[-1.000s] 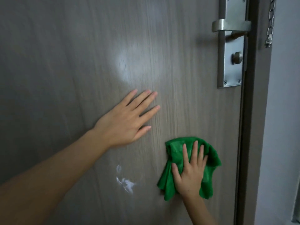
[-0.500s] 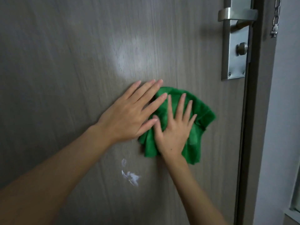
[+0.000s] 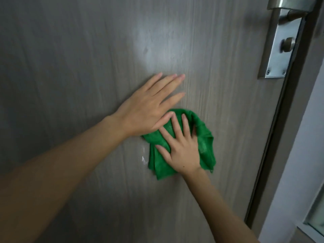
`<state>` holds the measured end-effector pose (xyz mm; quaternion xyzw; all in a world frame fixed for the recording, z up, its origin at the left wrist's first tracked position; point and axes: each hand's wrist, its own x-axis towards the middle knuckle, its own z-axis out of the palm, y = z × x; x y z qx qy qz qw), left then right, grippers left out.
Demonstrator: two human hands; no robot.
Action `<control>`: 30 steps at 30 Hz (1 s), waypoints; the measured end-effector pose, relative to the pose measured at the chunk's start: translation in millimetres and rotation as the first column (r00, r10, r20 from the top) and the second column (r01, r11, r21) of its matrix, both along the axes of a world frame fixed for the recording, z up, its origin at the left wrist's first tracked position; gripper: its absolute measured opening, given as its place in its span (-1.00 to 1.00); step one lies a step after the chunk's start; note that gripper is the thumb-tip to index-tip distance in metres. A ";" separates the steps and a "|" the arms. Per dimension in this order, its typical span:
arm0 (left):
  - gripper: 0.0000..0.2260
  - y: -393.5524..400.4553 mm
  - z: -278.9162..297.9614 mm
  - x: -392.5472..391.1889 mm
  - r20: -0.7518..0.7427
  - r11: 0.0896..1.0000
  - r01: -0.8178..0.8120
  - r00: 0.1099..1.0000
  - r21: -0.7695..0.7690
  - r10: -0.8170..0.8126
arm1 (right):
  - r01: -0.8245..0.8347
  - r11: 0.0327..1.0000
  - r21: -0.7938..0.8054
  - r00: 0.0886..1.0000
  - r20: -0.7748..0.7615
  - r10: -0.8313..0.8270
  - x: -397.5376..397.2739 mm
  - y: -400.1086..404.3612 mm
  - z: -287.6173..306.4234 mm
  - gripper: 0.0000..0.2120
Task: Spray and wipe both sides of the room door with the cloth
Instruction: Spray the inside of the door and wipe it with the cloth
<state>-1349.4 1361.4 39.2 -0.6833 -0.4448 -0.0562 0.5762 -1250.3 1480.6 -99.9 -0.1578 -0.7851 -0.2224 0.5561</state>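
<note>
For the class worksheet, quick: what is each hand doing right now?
Left hand: open, flat on the door, holding nothing.
Right hand: open, straight fingers pressing the cloth to the door.

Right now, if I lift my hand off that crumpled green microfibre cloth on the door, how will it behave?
The crumpled green microfibre cloth looks floppy: it bunches in soft folds under the right hand. It would probably drop, since only those flat fingers press it against the upright grey wood-grain door. It likely slides easily, as the door's surface looks smooth.
</note>
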 end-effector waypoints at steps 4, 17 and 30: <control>-0.54 -41.0 -26.7 -30.0 0.151 0.992 -0.083 0.986 0.092 0.068 | 0.020 0.987 -0.157 0.986 -0.161 -0.046 -10.6 -5.5 74.1 -0.44; -0.48 -69.3 -37.4 -74.0 0.281 0.974 -0.167 0.952 0.154 0.119 | 0.011 0.982 -0.190 0.979 -0.196 -0.049 -46.2 -50.5 49.5 -0.45; -0.48 -68.2 -38.0 -75.6 0.268 0.962 -0.216 0.949 0.166 0.167 | -0.104 0.973 0.208 0.972 0.226 0.055 -14.7 -13.6 -80.0 -0.49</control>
